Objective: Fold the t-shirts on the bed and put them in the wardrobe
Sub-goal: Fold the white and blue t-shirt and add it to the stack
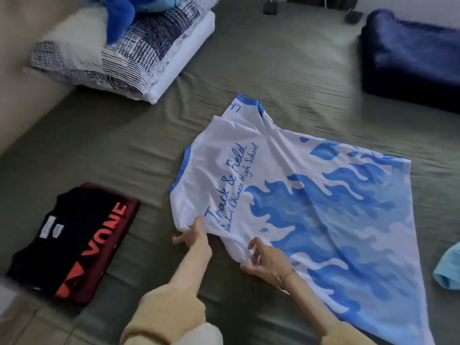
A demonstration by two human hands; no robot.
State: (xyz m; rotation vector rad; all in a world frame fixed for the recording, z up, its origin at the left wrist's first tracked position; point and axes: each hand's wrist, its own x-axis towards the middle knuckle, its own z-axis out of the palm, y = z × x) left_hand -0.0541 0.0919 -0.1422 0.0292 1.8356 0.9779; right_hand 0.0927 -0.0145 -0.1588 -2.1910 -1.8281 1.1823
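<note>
From the head view, one white-and-blue t-shirt (298, 207) lay spread mid-bed, nearer the person's edge of the bed (249, 70). The left hand (194, 235) pinched its near shoulder edge, and the right hand (263, 257) pinched the cloth just beside it. The slick fabric could bunch if one grip pulled ahead of the other, leaving a crooked fold. One stack of folded dark shirts (74, 240) sat toward the near left corner; one light-blue garment (448, 267) showed at the right edge.

"Track & Field", "Chinese High School" on white t-shirt (286, 195), "VONE" on folded dark shirt (74, 245)
</note>
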